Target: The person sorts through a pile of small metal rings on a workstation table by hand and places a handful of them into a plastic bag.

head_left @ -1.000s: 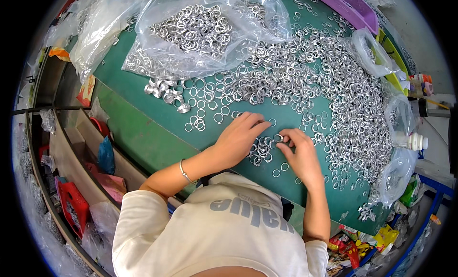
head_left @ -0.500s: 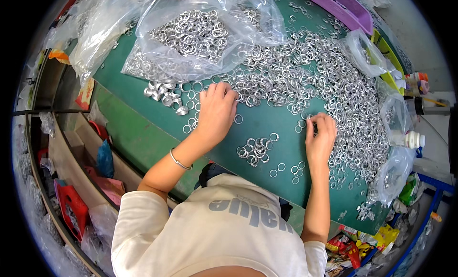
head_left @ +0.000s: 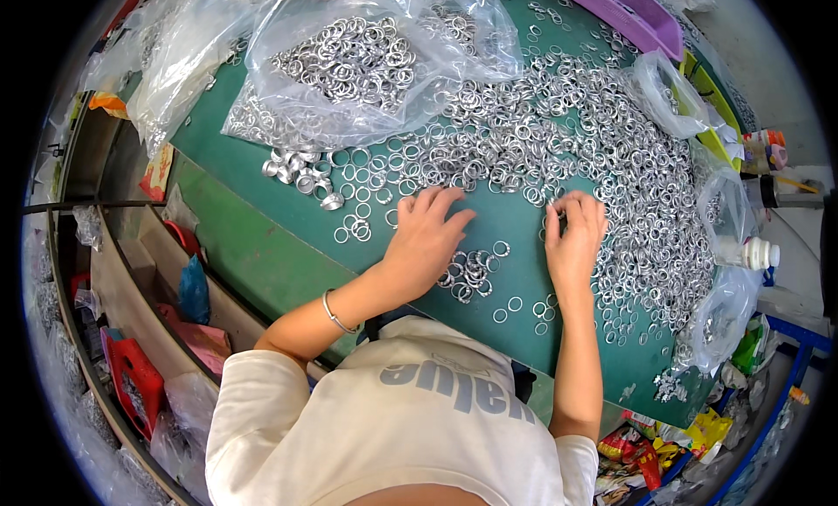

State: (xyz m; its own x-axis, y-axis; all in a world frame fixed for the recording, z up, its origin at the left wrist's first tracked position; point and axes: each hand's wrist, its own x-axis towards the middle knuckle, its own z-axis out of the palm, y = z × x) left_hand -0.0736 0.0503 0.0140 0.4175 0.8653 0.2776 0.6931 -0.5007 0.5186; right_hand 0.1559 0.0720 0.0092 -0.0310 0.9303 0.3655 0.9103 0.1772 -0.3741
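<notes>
Many silver metal rings (head_left: 497, 148) lie heaped across the green tabletop. My left hand (head_left: 428, 240) hovers palm down just left of a small separate cluster of rings (head_left: 471, 272), its fingers apart and nothing visible in them. At the near edge of the big heap, my right hand (head_left: 576, 240) has its fingers curled and its thumb close to the index finger. Rings show right by those fingertips; whether one is between them is too small to make out. Wider, thicker rings (head_left: 304, 170) stand grouped left of the heap.
A clear plastic bag (head_left: 349, 70) full of rings lies at the back. Behind the heap is a purple tray (head_left: 624, 17). A white-capped bottle (head_left: 759, 255) stands at the right edge. Shelves with a red container (head_left: 135, 384) are at the left.
My left hand has moved right and toward me, from the loose rings to beside the small cluster, and its fingers have spread. My right hand has shifted slightly left and away from me.
</notes>
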